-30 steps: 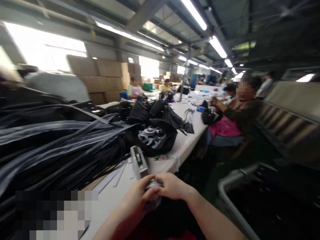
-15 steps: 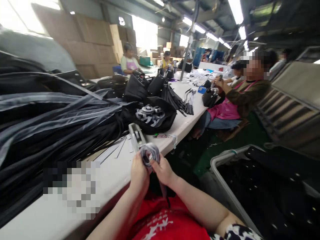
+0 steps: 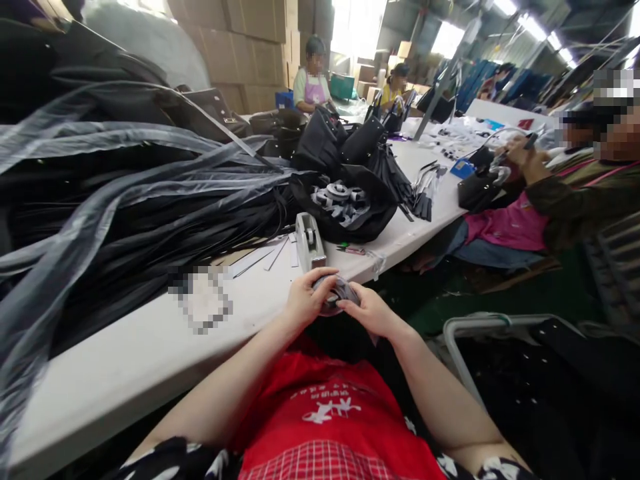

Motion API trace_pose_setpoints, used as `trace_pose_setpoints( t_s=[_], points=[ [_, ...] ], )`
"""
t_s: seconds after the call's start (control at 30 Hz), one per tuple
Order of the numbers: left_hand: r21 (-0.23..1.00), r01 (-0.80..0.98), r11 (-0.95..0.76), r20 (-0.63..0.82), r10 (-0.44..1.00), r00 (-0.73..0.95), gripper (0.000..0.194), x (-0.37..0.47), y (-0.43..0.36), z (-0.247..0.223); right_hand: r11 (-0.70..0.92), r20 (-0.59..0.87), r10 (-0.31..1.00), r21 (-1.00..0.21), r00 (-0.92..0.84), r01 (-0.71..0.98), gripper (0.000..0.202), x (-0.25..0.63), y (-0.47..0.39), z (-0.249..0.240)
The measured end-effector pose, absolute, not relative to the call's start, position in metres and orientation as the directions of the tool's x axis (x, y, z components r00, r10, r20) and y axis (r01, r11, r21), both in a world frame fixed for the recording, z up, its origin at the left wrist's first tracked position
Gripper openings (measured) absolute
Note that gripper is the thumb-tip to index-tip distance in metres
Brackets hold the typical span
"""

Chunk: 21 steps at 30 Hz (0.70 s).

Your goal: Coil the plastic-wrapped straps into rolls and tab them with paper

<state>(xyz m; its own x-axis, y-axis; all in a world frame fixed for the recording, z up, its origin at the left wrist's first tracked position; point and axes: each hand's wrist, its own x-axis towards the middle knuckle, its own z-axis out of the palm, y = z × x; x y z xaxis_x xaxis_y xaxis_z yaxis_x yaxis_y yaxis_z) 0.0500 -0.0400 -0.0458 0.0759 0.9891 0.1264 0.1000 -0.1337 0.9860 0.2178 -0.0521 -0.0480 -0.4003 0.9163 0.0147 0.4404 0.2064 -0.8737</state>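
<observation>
Both hands are on one grey coiled roll (image 3: 342, 288) just off the table's edge. My left hand (image 3: 309, 297) is wrapped round its left side, fingers over the top. On the right side, my right hand (image 3: 371, 311) grips the roll with the thumb at its centre. A short grey end hangs below the right hand. Just beyond the left hand, a pale tape dispenser (image 3: 311, 241) stands on the white table (image 3: 250, 319). Behind it lies an open black bag (image 3: 383, 217) holding several grey-white coils (image 3: 341, 200).
Long black strips with grey film (image 3: 120, 193) cover the table's left. Black bags (image 3: 320, 143) and dark straps (image 3: 424, 193) lie farther back. At the right sit a person in pink (image 3: 510, 223) and a metal-framed bin (image 3: 457, 347). Small snips (image 3: 351, 250) lie near the edge.
The view has swung right-to-left across the scene, so things appear shifted right. My left hand has moved its fingers over the top of the roll, and the roll is tilted flatter.
</observation>
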Motion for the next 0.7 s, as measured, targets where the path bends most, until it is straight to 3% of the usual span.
trace_pose_setpoints(
  t_s=[0.1, 0.2, 0.27, 0.37, 0.43, 0.5, 0.6, 0.7],
  points=[
    [0.988, -0.147, -0.05, 0.02, 0.98, -0.197, 0.041, 0.065, -0.043, -0.058, 0.16, 0.085, 0.973, -0.919, -0.216, 0.361, 0.041, 0.195, -0.058, -0.071],
    [0.968, -0.249, -0.044, -0.038, 0.949, -0.313, 0.043, 0.071, -0.047, -0.07, 0.141, 0.108, 0.988, -0.924, -0.112, 0.356, 0.04, 0.189, -0.058, -0.075],
    [0.984, -0.176, -0.02, -0.024, 0.969, -0.247, 0.044, 0.064, -0.048, -0.076, 0.163, 0.056, 0.968, -0.884, -0.246, 0.439, 0.038, 0.198, -0.053, -0.064],
    [0.99, 0.122, -0.066, 0.059, 0.996, 0.063, 0.045, 0.044, -0.048, -0.079, 0.225, -0.158, 0.821, -0.794, -0.548, 0.565, 0.031, 0.216, -0.044, -0.037],
    [0.937, 0.306, -0.167, 0.088, 0.963, 0.255, 0.042, 0.032, -0.048, -0.08, 0.238, -0.272, 0.719, -0.769, -0.64, 0.594, 0.028, 0.223, -0.038, -0.024],
    [0.9, 0.382, -0.207, 0.076, 0.941, 0.33, 0.044, 0.024, -0.047, -0.08, 0.207, -0.302, 0.701, -0.781, -0.646, 0.589, 0.03, 0.226, -0.033, -0.019],
    [0.923, 0.347, -0.168, 0.06, 0.952, 0.302, 0.056, 0.018, -0.045, -0.079, 0.103, -0.276, 0.771, -0.835, -0.574, 0.54, 0.037, 0.227, -0.028, -0.026],
    [0.918, 0.341, -0.202, 0.117, 0.96, 0.255, 0.049, 0.015, -0.041, -0.077, 0.034, -0.275, 0.813, -0.857, -0.512, 0.514, 0.041, 0.227, -0.024, -0.037]
  ],
)
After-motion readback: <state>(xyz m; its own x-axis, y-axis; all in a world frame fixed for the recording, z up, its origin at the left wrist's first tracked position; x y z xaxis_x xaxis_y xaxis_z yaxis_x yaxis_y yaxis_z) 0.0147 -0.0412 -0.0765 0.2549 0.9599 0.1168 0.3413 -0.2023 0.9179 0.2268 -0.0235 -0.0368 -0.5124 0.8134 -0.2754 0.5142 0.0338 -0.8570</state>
